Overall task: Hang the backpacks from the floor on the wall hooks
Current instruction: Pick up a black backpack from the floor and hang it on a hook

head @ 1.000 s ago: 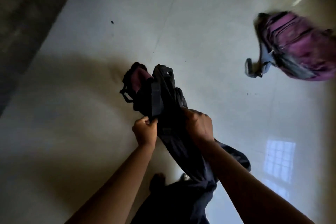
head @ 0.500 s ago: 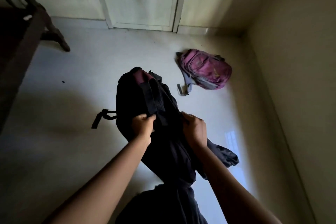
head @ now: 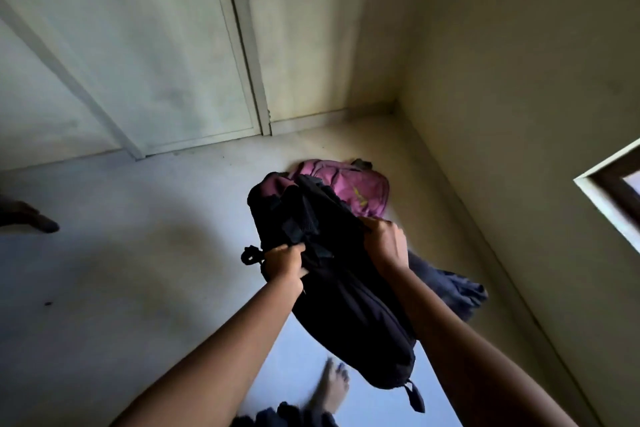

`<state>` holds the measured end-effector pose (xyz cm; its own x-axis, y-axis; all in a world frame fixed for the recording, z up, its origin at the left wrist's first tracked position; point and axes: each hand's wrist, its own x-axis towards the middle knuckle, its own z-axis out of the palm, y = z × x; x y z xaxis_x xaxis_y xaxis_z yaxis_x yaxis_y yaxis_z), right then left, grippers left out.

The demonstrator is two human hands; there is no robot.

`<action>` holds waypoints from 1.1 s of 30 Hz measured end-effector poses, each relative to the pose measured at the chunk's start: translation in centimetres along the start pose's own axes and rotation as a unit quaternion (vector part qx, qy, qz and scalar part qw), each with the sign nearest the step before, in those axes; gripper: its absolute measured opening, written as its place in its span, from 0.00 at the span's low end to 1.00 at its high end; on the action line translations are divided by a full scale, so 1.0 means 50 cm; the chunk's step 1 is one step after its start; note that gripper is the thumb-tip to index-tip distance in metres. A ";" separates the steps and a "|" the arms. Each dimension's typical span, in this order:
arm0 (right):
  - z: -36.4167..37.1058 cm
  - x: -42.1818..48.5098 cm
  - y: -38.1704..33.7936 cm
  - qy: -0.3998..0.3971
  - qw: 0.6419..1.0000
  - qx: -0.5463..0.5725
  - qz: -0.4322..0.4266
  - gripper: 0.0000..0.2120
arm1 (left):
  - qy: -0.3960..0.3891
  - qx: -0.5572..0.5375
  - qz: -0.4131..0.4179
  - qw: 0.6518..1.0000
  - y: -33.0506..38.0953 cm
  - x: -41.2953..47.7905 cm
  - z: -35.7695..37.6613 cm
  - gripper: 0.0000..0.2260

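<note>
I hold a black backpack (head: 346, 302) off the floor in front of me, its top with a reddish patch pointing away. My left hand (head: 282, 262) grips a strap on its left side. My right hand (head: 386, 243) clutches the fabric on its right side. A pink backpack (head: 360, 189) lies on the floor near the room's corner, partly hidden behind the black one. No wall hooks are in view.
A pale closed door (head: 145, 55) stands in the far wall. A beige wall (head: 519, 114) runs along the right, with a window frame (head: 613, 191) at its edge. A dark furniture leg (head: 31, 218) pokes in at the left. My bare foot (head: 330, 388) is on the tiled floor.
The black backpack has been lifted clear of the floor and carried toward the corner. The view has tilted up, and the pink backpack now sits just behind the black one.
</note>
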<state>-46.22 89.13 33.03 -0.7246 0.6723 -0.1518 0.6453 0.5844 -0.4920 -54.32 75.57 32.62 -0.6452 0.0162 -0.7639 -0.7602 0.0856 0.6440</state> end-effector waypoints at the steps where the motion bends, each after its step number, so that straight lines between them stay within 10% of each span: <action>1: -0.019 0.045 0.009 0.012 1.000 -0.010 -0.005 0.14 | -0.007 -0.005 -0.008 1.000 0.011 0.020 0.037 0.07; 10: -0.088 0.274 0.020 0.012 0.996 0.079 -0.044 0.22 | -0.038 -0.028 -0.016 0.999 0.164 0.098 0.252 0.06; 25: 0.021 0.361 -0.150 -0.058 0.974 0.039 0.214 0.22 | -0.193 0.107 -0.039 0.975 0.455 0.246 0.275 0.22; 33: 0.014 0.478 -0.260 -0.062 0.963 0.184 0.186 0.22 | -0.307 0.400 0.059 0.862 0.440 0.228 0.169 0.45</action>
<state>-72.08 97.28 35.22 -0.4974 0.7313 -0.4667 0.7536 0.0977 -0.6501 -77.77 86.03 37.72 -0.3658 0.5744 -0.7323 -0.2382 0.7029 0.6703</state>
